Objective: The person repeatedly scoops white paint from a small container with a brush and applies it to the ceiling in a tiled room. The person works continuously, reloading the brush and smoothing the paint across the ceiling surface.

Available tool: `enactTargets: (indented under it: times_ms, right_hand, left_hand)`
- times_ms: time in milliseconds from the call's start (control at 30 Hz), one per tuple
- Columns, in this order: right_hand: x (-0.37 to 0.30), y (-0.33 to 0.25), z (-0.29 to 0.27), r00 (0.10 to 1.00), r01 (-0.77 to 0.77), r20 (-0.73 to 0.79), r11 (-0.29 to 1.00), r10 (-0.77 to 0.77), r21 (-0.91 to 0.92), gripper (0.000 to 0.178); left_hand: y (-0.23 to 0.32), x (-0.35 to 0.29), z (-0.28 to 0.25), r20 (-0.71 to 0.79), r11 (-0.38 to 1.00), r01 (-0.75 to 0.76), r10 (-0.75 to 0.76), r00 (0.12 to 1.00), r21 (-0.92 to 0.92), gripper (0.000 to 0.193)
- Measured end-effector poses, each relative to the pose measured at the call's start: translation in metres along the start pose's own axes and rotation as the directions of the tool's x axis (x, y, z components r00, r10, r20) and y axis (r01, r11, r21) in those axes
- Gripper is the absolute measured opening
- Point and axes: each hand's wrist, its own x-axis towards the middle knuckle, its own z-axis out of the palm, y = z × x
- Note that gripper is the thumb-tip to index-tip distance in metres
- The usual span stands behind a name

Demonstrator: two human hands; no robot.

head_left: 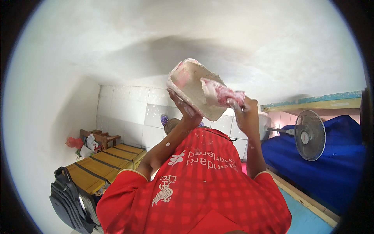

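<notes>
My left hand [187, 110] grips the side and underside of a rectangular tub [180, 93], which is tilted in front of my chest. Whitish plaster or filler coats its inside, with pink smears toward the far left corner. In my right hand [248, 116] is a putty scraper [221, 93] with a pinkish-red handle, caked in the same white paste. Its flat end reaches into the tub, over the paste. White specks cling to the fingers of my right hand and to my left forearm. Beyond the tub rises a pale wall [218, 35] with a soft shadow on it.
At left, a yellow-brown slatted bench [109, 162] stands beside a black backpack [68, 199] and a small wooden stool [105, 138]. A fan [310, 135] stands at right before a blue cloth [339, 156]. White spots dot the tiled floor [134, 105].
</notes>
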Motion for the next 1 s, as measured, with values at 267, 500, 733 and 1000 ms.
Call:
enactTargets:
  times_ms: [267, 500, 733, 1000]
  right_hand:
    - [0.01, -0.034, 0.029, 0.955, -0.131, -0.17, 0.858, 0.244, 0.497, 0.02]
    - [0.041, -0.037, 0.082, 0.821, -0.021, -0.196, 0.372, 0.536, 0.928, 0.031]
    - [0.041, -0.016, 0.124, 0.76, -0.055, -0.009, 0.078, 0.65, 0.995, 0.03]
    - [0.039, 0.018, 0.128, 0.829, -0.115, 0.036, 0.107, 0.559, 0.988, 0.026]
  left_hand:
    - [0.01, 0.038, -0.041, 0.148, 0.994, 0.093, -0.083, 0.985, -0.062, 0.084]
    - [0.054, 0.062, -0.057, 0.139, 1.0, 0.016, -0.019, 0.99, 0.023, 0.076]
    - [0.071, 0.091, -0.111, 0.075, 0.995, 0.103, -0.104, 0.992, 0.015, 0.075]
    - [0.07, 0.099, -0.141, 0.322, 0.977, -0.142, 0.084, 0.943, 0.161, 0.082]
